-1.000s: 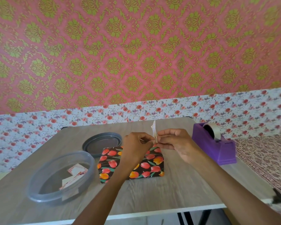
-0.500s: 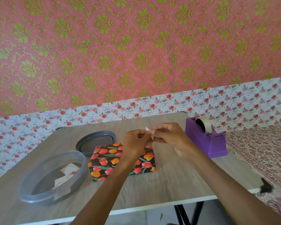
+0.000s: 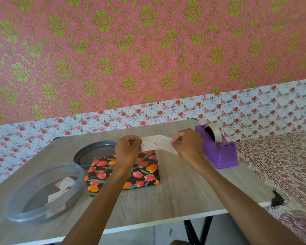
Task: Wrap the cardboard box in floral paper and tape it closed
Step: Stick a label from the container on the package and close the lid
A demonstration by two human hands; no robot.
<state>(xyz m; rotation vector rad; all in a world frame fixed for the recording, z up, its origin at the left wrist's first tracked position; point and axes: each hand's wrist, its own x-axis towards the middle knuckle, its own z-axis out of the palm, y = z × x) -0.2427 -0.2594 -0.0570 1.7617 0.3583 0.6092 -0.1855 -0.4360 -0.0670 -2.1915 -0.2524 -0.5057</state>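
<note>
flat box in black tulip-print floral paper [image 3: 145,171], lying on the grey wood-grain bench [image 3: 175,191] under the hands: likely light, stiff, slick-skinned, best taken by its long edges; left hand [image 3: 128,150] and right hand [image 3: 187,145] apart, each pinching one end of a small pink-spotted white slip [image 3: 155,144].

A pale wood-grain table [image 3: 175,193] on black legs carries four things. Near its middle lies the box wrapped in dark tulip paper [image 3: 145,175], flat on the top. Just left of it sits a clear round container [image 3: 12,207] at the front left. A grey round lid [image 3: 94,152] lies behind that, possibly touching its rim. A purple tape dispenser [image 3: 221,154] stands at the back right, apart from the box.
</note>
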